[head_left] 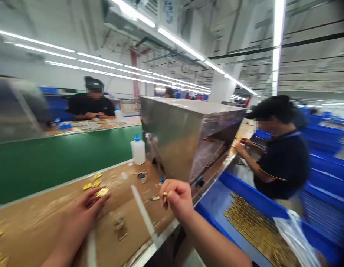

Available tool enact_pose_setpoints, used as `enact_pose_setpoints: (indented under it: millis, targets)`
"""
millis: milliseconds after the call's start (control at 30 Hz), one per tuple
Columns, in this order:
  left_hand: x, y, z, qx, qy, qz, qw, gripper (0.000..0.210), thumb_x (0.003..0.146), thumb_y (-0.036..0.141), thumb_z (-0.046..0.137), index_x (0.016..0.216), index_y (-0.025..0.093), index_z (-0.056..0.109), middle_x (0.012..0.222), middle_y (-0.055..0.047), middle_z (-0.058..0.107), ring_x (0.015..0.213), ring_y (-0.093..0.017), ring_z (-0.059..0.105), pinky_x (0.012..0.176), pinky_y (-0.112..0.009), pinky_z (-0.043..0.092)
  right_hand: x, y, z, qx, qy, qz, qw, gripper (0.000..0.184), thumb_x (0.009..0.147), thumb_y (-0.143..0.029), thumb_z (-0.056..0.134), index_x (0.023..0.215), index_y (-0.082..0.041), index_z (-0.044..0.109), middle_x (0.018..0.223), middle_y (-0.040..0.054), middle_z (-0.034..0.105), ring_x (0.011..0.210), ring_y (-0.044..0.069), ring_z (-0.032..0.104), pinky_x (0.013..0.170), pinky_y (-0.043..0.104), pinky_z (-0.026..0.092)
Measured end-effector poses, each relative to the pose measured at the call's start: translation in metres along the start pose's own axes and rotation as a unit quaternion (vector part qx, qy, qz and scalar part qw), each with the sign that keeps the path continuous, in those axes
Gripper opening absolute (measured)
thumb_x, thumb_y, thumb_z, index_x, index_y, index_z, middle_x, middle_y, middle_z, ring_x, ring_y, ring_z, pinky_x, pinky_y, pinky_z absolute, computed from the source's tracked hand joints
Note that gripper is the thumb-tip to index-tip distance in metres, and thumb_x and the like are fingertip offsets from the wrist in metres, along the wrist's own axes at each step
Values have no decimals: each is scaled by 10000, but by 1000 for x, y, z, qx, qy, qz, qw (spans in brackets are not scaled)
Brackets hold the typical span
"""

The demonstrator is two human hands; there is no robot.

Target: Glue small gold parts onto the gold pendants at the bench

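My left hand (pixel 87 207) is closed on a shiny gold-coloured metal piece (pixel 102 192), pinched at the fingertips above the brown work table. Just beyond it lie several similar gold pieces (pixel 91 183). My right hand (pixel 176 196) is raised near the table's right edge with its fingers curled. A tiny gold-coloured bit (pixel 164 194) shows at its fingertips, too small to name. Close by that hand, a thin pointed tool (pixel 153 198) lies on the table. Between my hands stands a small clear cup (pixel 118 221).
A white bottle with a blue cap (pixel 138 151) stands beside a large metal hood (pixel 172 137). Behind the table runs a green belt (pixel 63 148). At right, a blue bin (pixel 213 196) holds many small brass-coloured parts. Co-workers sit across the belt and at the right.
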State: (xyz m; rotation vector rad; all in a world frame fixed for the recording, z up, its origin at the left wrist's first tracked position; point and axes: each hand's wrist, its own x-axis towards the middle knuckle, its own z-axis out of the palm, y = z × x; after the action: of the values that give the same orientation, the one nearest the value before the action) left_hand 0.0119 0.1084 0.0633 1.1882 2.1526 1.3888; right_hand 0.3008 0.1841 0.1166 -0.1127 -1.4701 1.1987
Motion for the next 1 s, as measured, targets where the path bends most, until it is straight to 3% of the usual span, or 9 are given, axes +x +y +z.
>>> enact_pose_setpoints:
  millis: [100, 167, 267, 367, 533, 767, 1000]
  targets:
    - [-10, 16, -1, -82, 34, 29, 996, 553, 698, 655, 787, 1049, 230, 750, 773, -11, 767, 763, -248, 723, 718, -359, 567, 42, 40, 36, 47, -11, 115, 992, 568, 842, -645, 768, 568, -199, 549, 502, -29, 501, 449, 93, 405, 442, 235, 301]
    - [-6, 15, 1, -144, 49, 44, 987, 540, 654, 591, 842, 1000, 188, 745, 811, -42, 764, 772, -230, 710, 734, -340, 552, 64, 71, 58, 68, -12, 161, 984, 576, 825, -643, 787, 567, -193, 538, 493, -48, 452, 465, 78, 363, 468, 227, 293]
    - [3, 3, 6, -190, 64, 34, 979, 531, 645, 551, 887, 984, 181, 715, 807, -30, 733, 694, -177, 659, 678, -294, 505, 79, 112, 82, 146, -17, 232, 961, 587, 774, -641, 834, 581, -200, 499, 482, -91, 342, 445, 58, 256, 441, 206, 238]
    - [6, -5, 12, -216, 60, 40, 974, 501, 659, 516, 914, 941, 187, 662, 768, 3, 692, 638, -135, 597, 624, -253, 443, 78, 134, 85, 208, -26, 305, 929, 549, 743, -621, 869, 650, -207, 521, 510, -104, 328, 439, 56, 238, 402, 179, 226]
    - [4, -4, 16, -233, 46, 70, 969, 466, 706, 507, 905, 909, 192, 629, 682, 47, 613, 583, -109, 512, 593, -241, 386, 74, 137, 71, 244, -45, 323, 913, 301, 822, -436, 849, 891, -235, 636, 721, -60, 474, 539, 67, 372, 425, 139, 336]
    - [5, -5, 15, -206, 44, 90, 973, 454, 706, 507, 912, 895, 179, 660, 700, 47, 608, 633, -116, 540, 617, -251, 394, 66, 137, 73, 176, -91, 275, 941, 264, 1003, -512, 614, 866, -288, 639, 680, -53, 427, 501, 123, 214, 405, 203, 322]
    - [2, 0, 13, -197, 42, 101, 974, 477, 708, 539, 904, 884, 175, 649, 700, 44, 608, 647, -122, 554, 636, -256, 424, 59, 132, 72, 315, -79, 294, 899, 133, 1003, -382, 666, 906, -303, 711, 736, -62, 618, 466, 102, 270, 422, 215, 384]
